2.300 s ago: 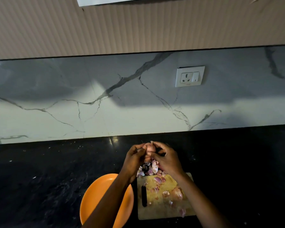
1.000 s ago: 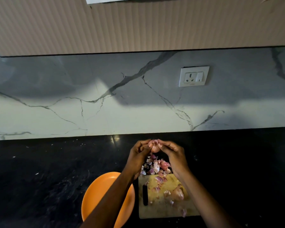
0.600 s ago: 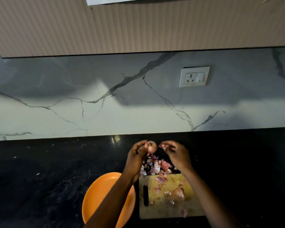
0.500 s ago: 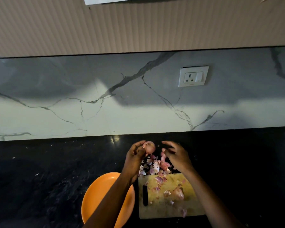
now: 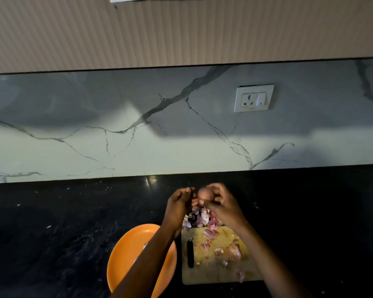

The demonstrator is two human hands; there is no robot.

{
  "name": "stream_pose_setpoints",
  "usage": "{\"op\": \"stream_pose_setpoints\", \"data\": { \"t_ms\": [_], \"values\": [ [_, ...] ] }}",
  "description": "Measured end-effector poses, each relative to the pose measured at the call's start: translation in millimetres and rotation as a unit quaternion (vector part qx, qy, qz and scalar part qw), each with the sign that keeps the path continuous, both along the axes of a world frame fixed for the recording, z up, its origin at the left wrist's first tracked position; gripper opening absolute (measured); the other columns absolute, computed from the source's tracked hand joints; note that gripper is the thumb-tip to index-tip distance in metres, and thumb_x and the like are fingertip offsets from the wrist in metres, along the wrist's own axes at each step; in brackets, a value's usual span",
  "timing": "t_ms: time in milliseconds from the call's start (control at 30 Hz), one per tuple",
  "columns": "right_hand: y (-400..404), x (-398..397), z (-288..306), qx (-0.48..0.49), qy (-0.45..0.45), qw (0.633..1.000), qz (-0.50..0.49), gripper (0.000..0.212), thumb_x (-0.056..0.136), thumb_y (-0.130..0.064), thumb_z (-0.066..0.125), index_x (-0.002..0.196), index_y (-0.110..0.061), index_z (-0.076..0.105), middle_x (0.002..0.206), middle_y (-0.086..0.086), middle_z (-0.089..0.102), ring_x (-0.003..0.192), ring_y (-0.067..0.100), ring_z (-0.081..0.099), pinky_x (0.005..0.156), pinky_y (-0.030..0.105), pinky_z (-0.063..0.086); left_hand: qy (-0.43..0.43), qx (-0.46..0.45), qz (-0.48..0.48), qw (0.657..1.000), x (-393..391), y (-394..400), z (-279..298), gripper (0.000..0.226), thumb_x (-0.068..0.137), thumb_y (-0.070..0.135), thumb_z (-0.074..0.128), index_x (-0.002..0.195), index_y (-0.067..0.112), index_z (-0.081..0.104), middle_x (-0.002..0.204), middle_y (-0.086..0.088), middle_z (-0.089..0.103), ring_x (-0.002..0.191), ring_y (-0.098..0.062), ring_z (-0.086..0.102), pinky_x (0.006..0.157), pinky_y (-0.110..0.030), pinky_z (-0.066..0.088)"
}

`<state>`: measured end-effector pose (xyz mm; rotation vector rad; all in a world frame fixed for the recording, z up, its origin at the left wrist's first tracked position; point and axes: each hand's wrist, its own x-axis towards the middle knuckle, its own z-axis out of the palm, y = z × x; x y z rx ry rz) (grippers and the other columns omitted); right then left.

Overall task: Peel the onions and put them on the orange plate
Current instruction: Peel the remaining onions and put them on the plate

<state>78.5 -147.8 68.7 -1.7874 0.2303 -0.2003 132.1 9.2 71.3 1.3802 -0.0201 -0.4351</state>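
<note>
A small pinkish onion (image 5: 205,194) is held up over the far end of the cutting board, between both hands. My right hand (image 5: 222,203) curls its fingers round the onion from the right. My left hand (image 5: 179,203) sits against the onion's left side with fingers curled; its hold on the onion is partly hidden. The orange plate (image 5: 125,252) lies on the counter at the lower left, partly covered by my left forearm. Another onion (image 5: 233,251) rests on the board.
A pale cutting board (image 5: 213,269) lies right of the plate, with a dark slot along its left side. A heap of purple onion skins (image 5: 202,218) lies at its far end. The black counter (image 5: 63,222) meets a marble wall with a socket (image 5: 253,98).
My right hand, which had pulled away to the right with a piece of skin, has come back to the onion and now wraps round it.
</note>
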Motion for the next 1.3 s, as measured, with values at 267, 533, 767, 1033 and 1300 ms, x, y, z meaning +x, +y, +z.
{"op": "stream_pose_setpoints", "data": {
  "t_ms": [267, 533, 767, 1033, 1300],
  "values": [
    [-1.3, 4.6, 2.8, 0.105, 0.014, 0.994, -0.039, 0.021, 0.098, -0.034, 0.062, 0.118, -0.040, 0.065, 0.124, -0.001, 0.067, 0.108, 0.011, 0.068, 0.090, 0.031, 0.059, -0.047, 0.072, -0.058, 0.995, -9.2, 2.0, -3.8, 0.024, 0.098, 0.012, 0.060, 0.121, 0.017, 0.067, 0.112, -0.004, 0.074, 0.105, -0.019, 0.071, 0.095, -0.037, 0.056],
    [-0.1, 4.2, 8.6, 0.154, 0.027, 0.987, -0.047, 0.018, 0.096, -0.029, 0.065, 0.114, -0.025, 0.068, 0.114, 0.006, 0.071, 0.098, 0.018, 0.073, 0.081, 0.029, 0.060, -0.083, 0.068, -0.011, 0.994, -12.0, -9.4, -4.6, 0.029, 0.093, 0.011, 0.069, 0.121, 0.017, 0.066, 0.109, -0.005, 0.075, 0.104, -0.020, 0.071, 0.096, -0.044, 0.057],
    [1.5, 8.4, 9.0, 0.178, 0.027, 0.982, -0.061, 0.019, 0.092, -0.025, 0.072, 0.111, -0.022, 0.073, 0.108, 0.005, 0.076, 0.100, 0.020, 0.073, 0.084, 0.034, 0.060, -0.095, 0.023, -0.015, 0.995, -17.2, -9.9, 3.1, 0.039, 0.088, 0.009, 0.074, 0.126, 0.010, 0.064, 0.116, -0.005, 0.073, 0.110, -0.018, 0.069, 0.095, -0.037, 0.057],
    [13.0, 10.3, 0.4, 0.173, 0.021, 0.981, -0.088, 0.011, 0.093, -0.022, 0.071, 0.102, -0.021, 0.077, 0.100, 0.005, 0.077, 0.097, 0.025, 0.073, 0.089, 0.044, 0.059, -0.131, 0.042, 0.012, 0.990, -17.4, -4.4, 0.2, 0.034, 0.086, 0.007, 0.076, 0.118, 0.011, 0.067, 0.110, -0.004, 0.074, 0.106, -0.019, 0.071, 0.090, -0.040, 0.059],
    [4.4, 7.9, 6.7, 0.045, 0.020, 0.997, -0.059, 0.026, 0.097, -0.043, 0.060, 0.094, -0.021, 0.073, 0.090, 0.001, 0.076, 0.087, 0.015, 0.074, 0.081, 0.037, 0.061, -0.122, 0.038, -0.011, 0.992, -16.5, -0.7, 2.1, 0.033, 0.090, 0.009, 0.072, 0.122, 0.014, 0.065, 0.114, -0.003, 0.074, 0.110, -0.020, 0.069, 0.094, -0.038, 0.056]
  ]
}}
